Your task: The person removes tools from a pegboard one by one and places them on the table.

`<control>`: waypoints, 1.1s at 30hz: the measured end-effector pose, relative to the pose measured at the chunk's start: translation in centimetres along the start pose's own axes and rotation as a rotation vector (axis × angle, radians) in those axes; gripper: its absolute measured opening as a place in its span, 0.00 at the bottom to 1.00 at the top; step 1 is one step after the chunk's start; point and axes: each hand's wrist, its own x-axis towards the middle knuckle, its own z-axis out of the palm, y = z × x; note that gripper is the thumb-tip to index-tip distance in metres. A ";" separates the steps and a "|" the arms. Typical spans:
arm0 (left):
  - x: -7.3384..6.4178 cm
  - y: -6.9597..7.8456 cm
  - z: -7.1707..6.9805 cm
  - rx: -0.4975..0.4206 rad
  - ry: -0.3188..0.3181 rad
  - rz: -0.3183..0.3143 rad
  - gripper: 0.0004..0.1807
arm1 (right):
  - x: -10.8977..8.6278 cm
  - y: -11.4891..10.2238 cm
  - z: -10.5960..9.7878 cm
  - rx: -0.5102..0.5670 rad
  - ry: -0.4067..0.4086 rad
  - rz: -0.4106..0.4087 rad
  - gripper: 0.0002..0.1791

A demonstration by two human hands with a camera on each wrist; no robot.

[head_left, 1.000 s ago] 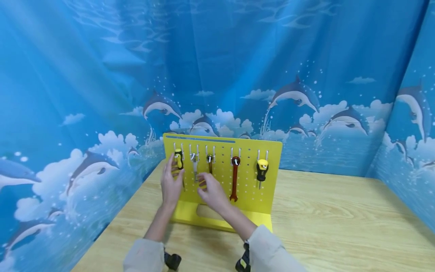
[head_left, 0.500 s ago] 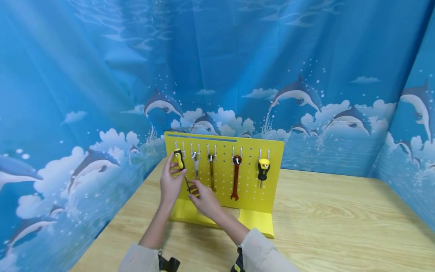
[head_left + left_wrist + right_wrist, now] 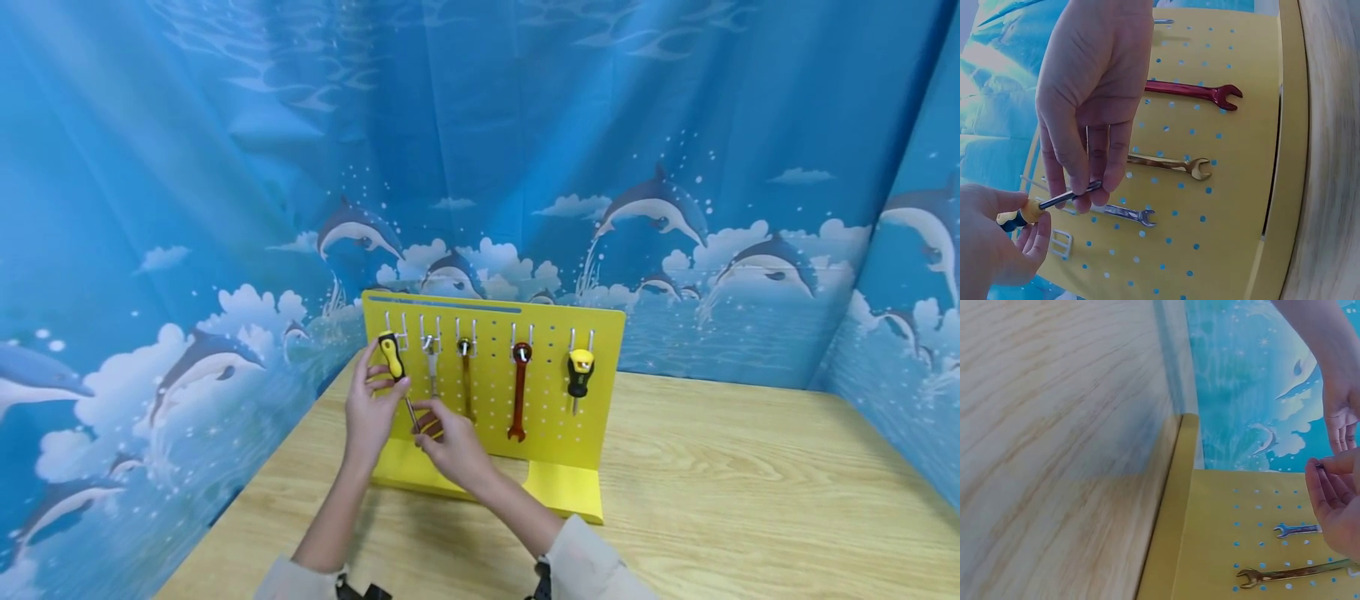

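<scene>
The screwdriver [image 3: 392,358] is held slanted: the left hand [image 3: 369,417] grips its handle, and the right hand [image 3: 454,450] pinches it near the tip. Behind both hands there is the board [image 3: 553,454], and to their right hangs a red wrench [image 3: 520,392].

1. Wider lanes: bare yellow pegboard [image 3: 549,425] flanks the red wrench [image 3: 520,396], toward the gold wrench [image 3: 466,375] and the hanging screwdriver [image 3: 578,379].
2. Narrower lane: between the gold wrench and silver wrench [image 3: 432,365], with the right hand [image 3: 455,450] before its lower end.
3. Barrier: the held screwdriver [image 3: 392,357] bridges left hand [image 3: 371,417] and right hand.
4. Projections: metal prongs [image 3: 459,327] hinder sideways passage along the upper board.
5. Side approach: open tabletop [image 3: 750,450] right of the pegboard.
</scene>
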 end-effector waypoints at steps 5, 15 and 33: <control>-0.4 0.7 0.0 -0.027 -0.010 -0.005 0.37 | -0.4 -0.7 -0.6 0.015 -0.012 0.001 0.21; -1.3 2.0 1.2 -0.083 -0.077 0.026 0.40 | -1.8 -1.4 -2.5 0.028 -0.010 0.007 0.21; -5.0 3.1 7.0 -0.131 -0.311 0.132 0.43 | -8.4 -1.6 -8.9 -0.017 0.003 0.019 0.25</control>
